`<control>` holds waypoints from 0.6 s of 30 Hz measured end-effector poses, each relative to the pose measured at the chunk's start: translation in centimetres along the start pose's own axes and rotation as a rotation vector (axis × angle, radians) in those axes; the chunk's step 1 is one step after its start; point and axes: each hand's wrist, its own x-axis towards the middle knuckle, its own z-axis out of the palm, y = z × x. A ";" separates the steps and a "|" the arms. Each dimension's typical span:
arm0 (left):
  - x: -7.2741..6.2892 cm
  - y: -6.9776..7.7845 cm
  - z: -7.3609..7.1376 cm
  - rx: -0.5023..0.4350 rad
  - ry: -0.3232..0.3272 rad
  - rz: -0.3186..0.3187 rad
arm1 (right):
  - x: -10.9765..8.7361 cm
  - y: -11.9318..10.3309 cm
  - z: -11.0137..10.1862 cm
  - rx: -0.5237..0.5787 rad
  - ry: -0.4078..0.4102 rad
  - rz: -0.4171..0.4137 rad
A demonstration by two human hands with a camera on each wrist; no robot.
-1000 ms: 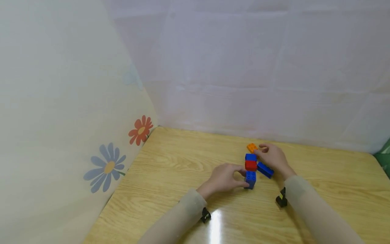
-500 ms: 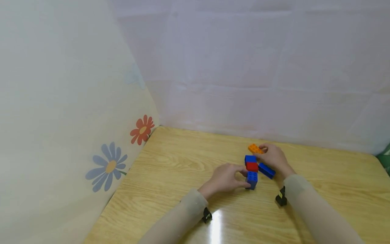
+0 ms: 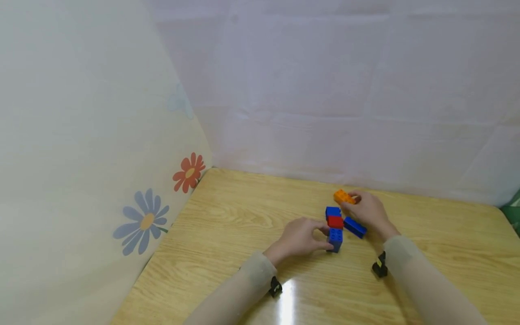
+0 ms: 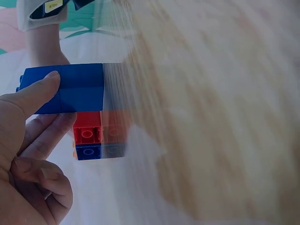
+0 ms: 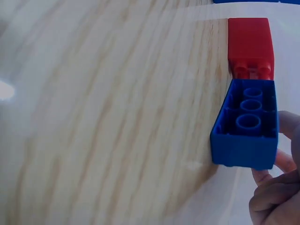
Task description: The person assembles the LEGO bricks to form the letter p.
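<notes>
In the head view my left hand [image 3: 298, 237] grips an upright stack of blue bricks [image 3: 335, 240], thumb on the near side and fingers on the far side. The left wrist view shows the thumb lying along this blue stack [image 4: 77, 89]. Just behind it lies a red brick [image 3: 335, 222], with another blue brick [image 3: 333, 212] beyond. My right hand [image 3: 370, 212] pinches an orange brick [image 3: 344, 197] at its right end. Below that hand rests a loose blue brick [image 3: 355, 227]; in the right wrist view this blue brick [image 5: 246, 112] has its hollow underside up.
The wooden table [image 3: 243, 203] meets a pale back curtain [image 3: 284, 113]. On the left hangs a cloth printed with flowers [image 3: 147, 222]. Dark wrist-camera mounts [image 3: 379, 266] hang below both sleeves.
My right hand has taken hold of the orange brick and shifted it slightly to the right, turning it a little. The left hand keeps its grip on the blue stack, almost unmoved.
</notes>
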 end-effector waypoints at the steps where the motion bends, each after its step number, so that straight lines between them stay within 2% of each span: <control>1: 0.0 0.0 0.0 -0.003 -0.001 0.000 | 0.0 0.0 -0.1 -0.003 0.003 -0.005; 18: 0.0 0.0 0.0 -0.020 -0.007 0.000 | -2.2 0.2 -1.7 0.005 0.094 -0.130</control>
